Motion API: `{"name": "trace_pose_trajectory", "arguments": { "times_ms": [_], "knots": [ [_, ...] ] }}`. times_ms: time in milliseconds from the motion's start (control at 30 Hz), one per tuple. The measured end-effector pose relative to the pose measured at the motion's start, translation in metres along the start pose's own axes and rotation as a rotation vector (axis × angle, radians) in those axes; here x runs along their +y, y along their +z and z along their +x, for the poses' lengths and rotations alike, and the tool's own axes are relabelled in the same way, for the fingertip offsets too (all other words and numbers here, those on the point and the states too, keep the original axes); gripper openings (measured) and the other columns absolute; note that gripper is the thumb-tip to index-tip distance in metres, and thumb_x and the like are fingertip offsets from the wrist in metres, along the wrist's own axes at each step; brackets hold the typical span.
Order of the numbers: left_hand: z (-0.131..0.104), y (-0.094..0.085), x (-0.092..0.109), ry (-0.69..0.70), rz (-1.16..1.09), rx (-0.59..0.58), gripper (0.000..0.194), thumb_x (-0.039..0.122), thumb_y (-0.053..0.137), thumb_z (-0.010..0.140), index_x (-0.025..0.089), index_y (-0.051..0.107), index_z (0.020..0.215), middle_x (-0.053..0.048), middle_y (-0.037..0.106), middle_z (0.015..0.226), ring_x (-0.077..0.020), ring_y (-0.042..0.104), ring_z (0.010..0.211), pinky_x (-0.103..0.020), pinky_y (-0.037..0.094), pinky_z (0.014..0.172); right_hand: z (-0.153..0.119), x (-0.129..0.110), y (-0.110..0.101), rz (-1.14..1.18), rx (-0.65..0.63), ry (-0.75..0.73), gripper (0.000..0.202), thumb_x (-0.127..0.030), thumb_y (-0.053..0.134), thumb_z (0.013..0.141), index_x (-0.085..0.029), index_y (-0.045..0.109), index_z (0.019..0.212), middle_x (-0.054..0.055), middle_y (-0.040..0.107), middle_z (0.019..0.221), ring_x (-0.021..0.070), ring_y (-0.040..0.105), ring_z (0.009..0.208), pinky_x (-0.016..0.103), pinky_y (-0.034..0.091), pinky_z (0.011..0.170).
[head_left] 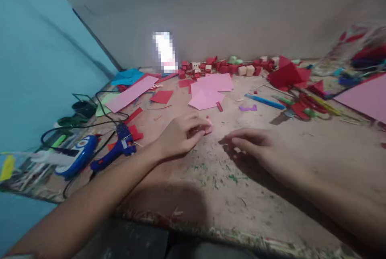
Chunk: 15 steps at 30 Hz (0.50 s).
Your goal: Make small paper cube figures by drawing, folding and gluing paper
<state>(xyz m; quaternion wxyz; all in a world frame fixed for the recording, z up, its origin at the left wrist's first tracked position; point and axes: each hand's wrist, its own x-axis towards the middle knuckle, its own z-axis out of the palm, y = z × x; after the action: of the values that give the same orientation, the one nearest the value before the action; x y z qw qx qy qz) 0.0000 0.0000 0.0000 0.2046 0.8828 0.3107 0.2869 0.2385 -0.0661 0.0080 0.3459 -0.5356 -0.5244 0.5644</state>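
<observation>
My left hand [182, 133] is closed in a pinch at the middle of the worktable [265, 206]. Between its thumb and index finger is a small folded pink paper piece [208, 127] with a bit of red at its top. My right hand [256, 142] hovers a short way to the right, fingers curved and a little apart, with nothing visible in them. A small red paper strip [219, 106] lies just beyond the hands, by pink paper sheets [208, 94]. Green scraps [233, 177] are scattered on the near side.
A blue glue gun [116, 152] with a black cord and a blue-and-white object [81, 156] lie at left. Small red and cream paper cubes [223, 68] line the wall. A blue pen [265, 101] and red-handled scissors [304, 105] lie at right. A lit, blurred-out screen [165, 52] leans behind.
</observation>
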Motion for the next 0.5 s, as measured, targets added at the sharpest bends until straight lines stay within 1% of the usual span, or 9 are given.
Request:
{"name": "trace_pose_trajectory", "arguments": {
  "times_ms": [67, 133, 233, 300, 367, 467, 500],
  "knots": [
    [-0.003, 0.001, -0.002, 0.020, 0.000, -0.038, 0.021, 0.011, 0.059, 0.093, 0.015, 0.074, 0.108, -0.003, 0.063, 0.089, -0.0125, 0.056, 0.073, -0.025, 0.044, 0.069, 0.001, 0.001, 0.001, 0.002, 0.004, -0.009, 0.025, -0.038, 0.066, 0.091, -0.016, 0.077, 0.096, 0.008, 0.076, 0.089, 0.0175, 0.067, 0.077, 0.028, 0.052, 0.068],
    [-0.005, 0.003, -0.004, 0.029, -0.005, -0.050, 0.021, 0.012, 0.060, 0.094, 0.017, 0.074, 0.108, -0.004, 0.063, 0.091, -0.0127, 0.057, 0.074, -0.025, 0.045, 0.069, 0.001, 0.001, 0.002, -0.024, 0.013, -0.019, 0.024, -0.038, 0.066, 0.090, -0.017, 0.077, 0.095, 0.007, 0.077, 0.089, 0.0173, 0.067, 0.075, 0.028, 0.053, 0.068],
    [-0.005, 0.007, -0.006, 0.024, -0.021, -0.016, 0.020, 0.014, 0.063, 0.092, 0.018, 0.073, 0.109, -0.004, 0.063, 0.094, -0.0137, 0.059, 0.079, -0.025, 0.047, 0.071, -0.001, 0.000, 0.003, -0.115, 0.035, -0.030, 0.021, -0.035, 0.065, 0.090, -0.018, 0.078, 0.095, 0.007, 0.077, 0.089, 0.0177, 0.069, 0.073, 0.029, 0.055, 0.067],
    [-0.004, 0.010, -0.008, 0.017, -0.046, 0.012, 0.020, 0.013, 0.065, 0.091, 0.018, 0.073, 0.109, -0.004, 0.062, 0.096, -0.0138, 0.059, 0.081, -0.025, 0.048, 0.071, -0.002, -0.001, 0.003, -0.171, 0.041, -0.066, 0.019, -0.032, 0.065, 0.089, -0.019, 0.077, 0.096, 0.006, 0.078, 0.091, 0.0181, 0.070, 0.073, 0.030, 0.057, 0.068],
    [-0.003, 0.012, -0.011, 0.027, -0.062, 0.031, 0.019, 0.012, 0.065, 0.091, 0.019, 0.072, 0.108, -0.004, 0.061, 0.097, -0.0138, 0.060, 0.082, -0.026, 0.049, 0.072, 0.002, -0.001, 0.004, -0.237, 0.073, -0.163, 0.016, -0.028, 0.065, 0.089, -0.020, 0.076, 0.098, 0.006, 0.079, 0.094, 0.0186, 0.071, 0.076, 0.030, 0.058, 0.069],
    [-0.003, 0.014, -0.013, 0.054, -0.061, 0.042, 0.017, 0.011, 0.065, 0.091, 0.018, 0.073, 0.105, -0.005, 0.060, 0.101, -0.0155, 0.062, 0.089, -0.027, 0.051, 0.077, 0.018, 0.000, 0.005, -0.413, 0.146, -0.442, 0.016, -0.024, 0.064, 0.090, -0.018, 0.074, 0.102, 0.009, 0.077, 0.103, 0.0198, 0.073, 0.087, 0.031, 0.060, 0.073],
    [-0.003, 0.014, -0.014, 0.059, -0.063, 0.044, 0.016, 0.012, 0.066, 0.091, 0.018, 0.073, 0.103, -0.006, 0.060, 0.103, -0.0163, 0.062, 0.092, -0.028, 0.051, 0.079, 0.025, 0.001, 0.005, -0.479, 0.137, -0.545, 0.018, -0.022, 0.062, 0.092, -0.017, 0.074, 0.103, 0.010, 0.075, 0.108, 0.0204, 0.072, 0.092, 0.030, 0.060, 0.073]
  ]
}}
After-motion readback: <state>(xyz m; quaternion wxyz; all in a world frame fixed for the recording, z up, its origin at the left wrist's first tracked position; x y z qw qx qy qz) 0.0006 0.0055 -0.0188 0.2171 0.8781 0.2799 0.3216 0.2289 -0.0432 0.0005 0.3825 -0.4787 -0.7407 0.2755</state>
